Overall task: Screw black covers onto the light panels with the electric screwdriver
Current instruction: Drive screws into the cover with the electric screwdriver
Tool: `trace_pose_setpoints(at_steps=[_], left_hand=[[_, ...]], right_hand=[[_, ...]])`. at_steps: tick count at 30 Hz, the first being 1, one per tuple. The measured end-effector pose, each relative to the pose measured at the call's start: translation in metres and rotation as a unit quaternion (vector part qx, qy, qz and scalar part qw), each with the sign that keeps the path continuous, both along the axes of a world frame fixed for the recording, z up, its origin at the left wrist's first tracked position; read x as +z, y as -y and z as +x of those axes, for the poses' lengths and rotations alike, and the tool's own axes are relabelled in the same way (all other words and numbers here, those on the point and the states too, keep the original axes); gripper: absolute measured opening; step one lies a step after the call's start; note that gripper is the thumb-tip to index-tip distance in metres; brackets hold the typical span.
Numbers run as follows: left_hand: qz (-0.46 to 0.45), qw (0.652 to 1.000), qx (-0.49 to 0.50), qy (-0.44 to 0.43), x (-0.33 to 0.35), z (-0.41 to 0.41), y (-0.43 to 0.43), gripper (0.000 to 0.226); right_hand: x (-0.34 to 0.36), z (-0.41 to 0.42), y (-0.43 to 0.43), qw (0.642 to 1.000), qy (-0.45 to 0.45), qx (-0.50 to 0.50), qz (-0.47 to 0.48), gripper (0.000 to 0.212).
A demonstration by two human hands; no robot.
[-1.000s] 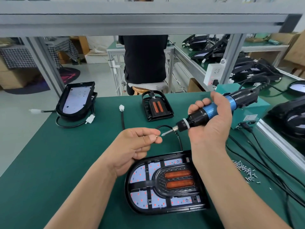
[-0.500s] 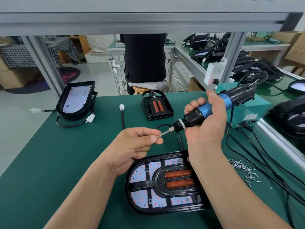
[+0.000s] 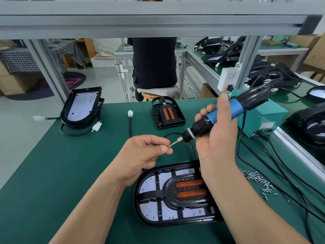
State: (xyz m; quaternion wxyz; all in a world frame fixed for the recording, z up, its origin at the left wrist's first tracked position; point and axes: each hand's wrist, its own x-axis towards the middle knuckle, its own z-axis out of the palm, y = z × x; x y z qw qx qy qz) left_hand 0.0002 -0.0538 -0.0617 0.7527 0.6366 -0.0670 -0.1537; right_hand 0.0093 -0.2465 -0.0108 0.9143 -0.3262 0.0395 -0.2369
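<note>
Screwdriver point(image 3: 226, 115) gripped in my right hand point(image 3: 217, 136); left fingers point(image 3: 162, 149) pinch screw at bit tip. Seat it straight before lowering to cover point(image 3: 186, 191).

Setting: I read this as a factory assembly line for lamps. Evidence I note: green-matted workbench point(image 3: 52, 173) under a grey aluminium-profile frame point(image 3: 140, 20); a socket strip point(image 3: 228, 79) fixed to one frame post; a loose heap of small screws point(image 3: 258, 182) on the mat; a teal power box point(image 3: 263, 118) with black cables trailing from it. Neighbouring benches carry stacks of similar black lamp housings point(image 3: 274, 74). Another worker point(image 3: 154, 64) sits on a stool at the next station. Cardboard cartons point(image 3: 15, 81) stand on the floor at left.
</note>
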Motion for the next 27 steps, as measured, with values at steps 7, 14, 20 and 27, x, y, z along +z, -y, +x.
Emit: trace_pose_setpoints(at_steps=[7, 14, 20, 27], left_hand=[[0.039, 0.999, 0.01, 0.011, 0.0, 0.0, -0.001, 0.016], [0.003, 1.0, -0.017, 0.017, -0.003, 0.0, 0.0, 0.015], [0.002, 0.999, -0.042, 0.017, -0.002, 0.0, -0.009, 0.035], [0.172, 0.978, -0.116, 0.025, 0.003, -0.007, -0.012, 0.038]], right_hand=[[-0.008, -0.002, 0.001, 0.999, -0.037, -0.003, -0.009, 0.022], [-0.012, -0.001, 0.009, 0.996, -0.047, 0.014, 0.068, 0.027], [-0.01, -0.005, 0.019, 0.994, -0.028, 0.036, 0.096, 0.025], [0.004, -0.012, 0.044, 0.995, 0.034, 0.079, 0.043, 0.01]])
